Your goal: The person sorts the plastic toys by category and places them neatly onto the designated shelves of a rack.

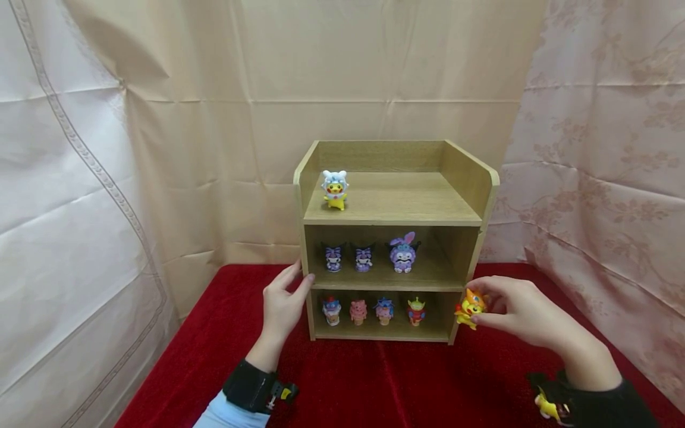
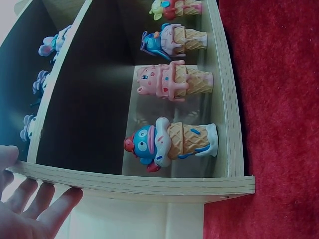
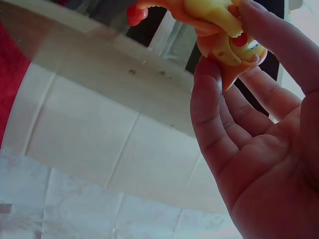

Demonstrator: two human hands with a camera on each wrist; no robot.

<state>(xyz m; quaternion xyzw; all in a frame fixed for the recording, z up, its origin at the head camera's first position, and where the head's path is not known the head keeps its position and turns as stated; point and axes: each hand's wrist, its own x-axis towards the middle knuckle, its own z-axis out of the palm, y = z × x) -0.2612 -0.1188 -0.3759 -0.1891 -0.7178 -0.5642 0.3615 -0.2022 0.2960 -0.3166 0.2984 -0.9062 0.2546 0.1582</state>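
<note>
My right hand (image 1: 516,312) pinches a yellow Pikachu figurine (image 1: 471,310) with an orange hood between thumb and fingertips, beside the lower right side of a wooden shelf (image 1: 393,285). The right wrist view shows the figurine from close by, partly cut off at the top. My left hand (image 1: 283,303) rests on the shelf's left side panel, its thumb at the front edge and its fairly straight fingers (image 2: 60,209) against the outer face. On the top level, at the left, stands another Pikachu figurine (image 1: 335,191) in a pale blue hood.
Purple figurines (image 1: 363,258) occupy the middle level, the largest one (image 1: 403,254) with tall ears. Several ice-cream-cone figurines (image 1: 358,311) line the bottom level. The shelf stands on a red cloth (image 1: 369,380), with beige curtains (image 1: 374,71) behind. A small yellow figure (image 1: 548,407) shows by the right wristband.
</note>
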